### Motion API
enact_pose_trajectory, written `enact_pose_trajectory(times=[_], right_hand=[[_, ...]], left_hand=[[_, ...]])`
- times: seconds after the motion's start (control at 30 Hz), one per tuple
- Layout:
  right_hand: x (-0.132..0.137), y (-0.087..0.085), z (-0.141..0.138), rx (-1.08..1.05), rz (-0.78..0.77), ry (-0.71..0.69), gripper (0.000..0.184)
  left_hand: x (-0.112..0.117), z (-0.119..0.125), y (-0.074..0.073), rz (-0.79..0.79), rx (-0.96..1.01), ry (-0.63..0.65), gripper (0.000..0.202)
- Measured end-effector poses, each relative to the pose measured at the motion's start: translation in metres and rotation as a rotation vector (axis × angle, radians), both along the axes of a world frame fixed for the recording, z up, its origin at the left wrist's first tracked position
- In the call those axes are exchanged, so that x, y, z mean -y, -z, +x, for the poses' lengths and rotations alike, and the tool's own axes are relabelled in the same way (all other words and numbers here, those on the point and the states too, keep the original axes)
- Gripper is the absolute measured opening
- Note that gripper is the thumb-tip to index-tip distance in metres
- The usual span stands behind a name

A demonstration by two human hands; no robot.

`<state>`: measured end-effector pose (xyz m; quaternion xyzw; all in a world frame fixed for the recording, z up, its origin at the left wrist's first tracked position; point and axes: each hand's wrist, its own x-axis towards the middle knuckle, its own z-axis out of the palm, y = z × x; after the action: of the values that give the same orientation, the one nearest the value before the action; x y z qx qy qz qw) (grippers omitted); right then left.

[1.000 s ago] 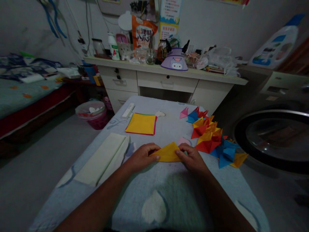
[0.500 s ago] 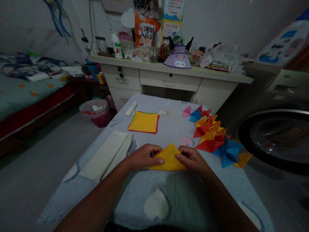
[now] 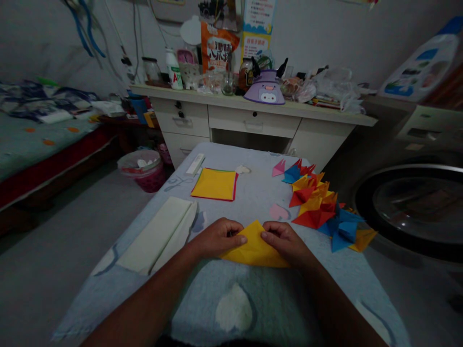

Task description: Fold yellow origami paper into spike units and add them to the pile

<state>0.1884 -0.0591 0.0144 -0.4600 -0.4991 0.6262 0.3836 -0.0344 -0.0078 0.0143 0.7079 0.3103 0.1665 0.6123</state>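
A yellow sheet of origami paper (image 3: 257,249), folded to a triangle with its point facing away from me, is held between both hands near the front of the table. My left hand (image 3: 221,237) pinches its left slope, thumb on top and fingers behind. On the right slope my right hand (image 3: 284,238) grips in the same way, close to the tip. Beyond them lies a stack of square paper (image 3: 214,183), yellow on top with red and green edges showing. Several folded paper cranes (image 3: 316,195) in red, yellow, blue and pink form a row along the right side.
A pale folded cloth or paper (image 3: 157,233) lies at left on the cloth-covered table (image 3: 253,202), with a small white box (image 3: 196,164) farther back. A waste bin (image 3: 141,166) stands left on the floor, a cluttered desk (image 3: 253,113) behind, a washing machine (image 3: 415,193) at right.
The folded yellow paper sits slightly lower, and its lower edge shows wider toward the right. Both hands keep their pinch with only small shifts. The view has tilted a little.
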Motion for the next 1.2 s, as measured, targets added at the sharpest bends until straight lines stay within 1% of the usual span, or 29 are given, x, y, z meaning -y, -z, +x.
enact_pose_trajectory(times=[0.13,0.2,0.3,0.57,0.8,1.03,1.2], right_hand=[[0.000,-0.001,-0.001,0.014,0.021,-0.005,0.038],[0.000,-0.002,-0.002,0.011,0.016,-0.012,0.038],[0.000,-0.004,-0.003,0.009,0.017,-0.019,0.038],[0.001,-0.005,-0.001,0.056,0.041,-0.023,0.038],[0.002,-0.005,-0.002,0.053,0.039,-0.023,0.039],[0.001,-0.006,-0.002,0.044,0.050,-0.029,0.038],[0.001,-0.005,-0.004,0.025,0.041,-0.001,0.037]], left_hand=[[0.001,0.004,0.000,0.010,0.049,-0.065,0.035],[0.001,0.006,0.001,0.022,0.052,-0.107,0.035],[0.001,0.010,0.001,0.041,0.044,-0.134,0.035],[0.002,0.011,0.003,0.043,0.056,-0.159,0.034],[0.002,0.011,0.004,0.066,0.046,-0.156,0.034],[0.004,0.011,0.002,0.030,0.055,-0.165,0.035],[0.002,0.011,0.002,0.065,0.046,-0.167,0.034]])
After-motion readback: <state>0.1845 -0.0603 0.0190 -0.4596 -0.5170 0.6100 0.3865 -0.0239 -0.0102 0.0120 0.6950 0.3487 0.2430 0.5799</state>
